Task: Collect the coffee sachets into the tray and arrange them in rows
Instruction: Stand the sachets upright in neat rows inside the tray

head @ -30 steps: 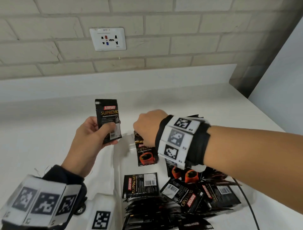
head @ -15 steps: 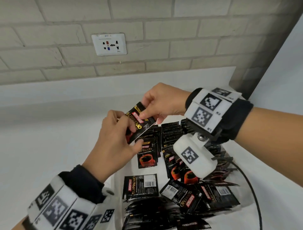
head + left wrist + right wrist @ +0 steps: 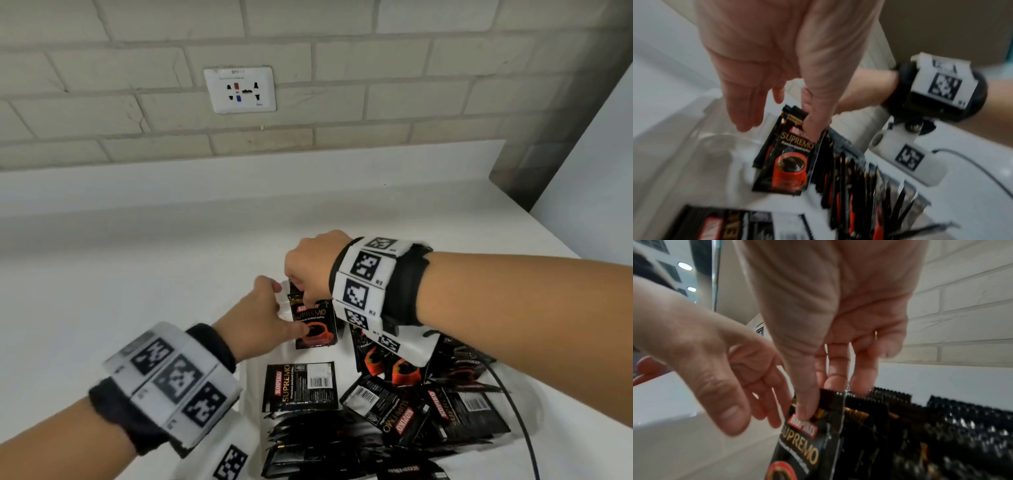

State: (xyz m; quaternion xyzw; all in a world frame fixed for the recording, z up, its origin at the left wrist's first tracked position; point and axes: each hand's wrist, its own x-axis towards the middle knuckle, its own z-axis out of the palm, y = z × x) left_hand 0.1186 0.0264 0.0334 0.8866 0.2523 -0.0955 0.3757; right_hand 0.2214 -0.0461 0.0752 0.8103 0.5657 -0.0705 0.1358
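My right hand [image 3: 301, 277] pinches the top edge of a black coffee sachet [image 3: 313, 322], thumb on its logo and fingers behind, clear in the right wrist view [image 3: 807, 404]. The sachet [image 3: 789, 164] stands upright at the far left end of a clear tray [image 3: 248, 387], in front of other upright sachets [image 3: 941, 426]. My left hand [image 3: 270, 308] is beside its left edge with the fingers [image 3: 764, 402] loose and straight. More sachets [image 3: 299, 385] lie flat and jumbled in the tray's near part.
A white counter [image 3: 137, 274] runs to a brick wall with a socket plate [image 3: 239, 89]. A black cable [image 3: 513, 414] crosses the tray's right side. A white panel [image 3: 599, 171] closes the right.
Both hands held the sachet up above the tray half a second ago. It has come down into the far left of the tray; my left hand has let go and opened.
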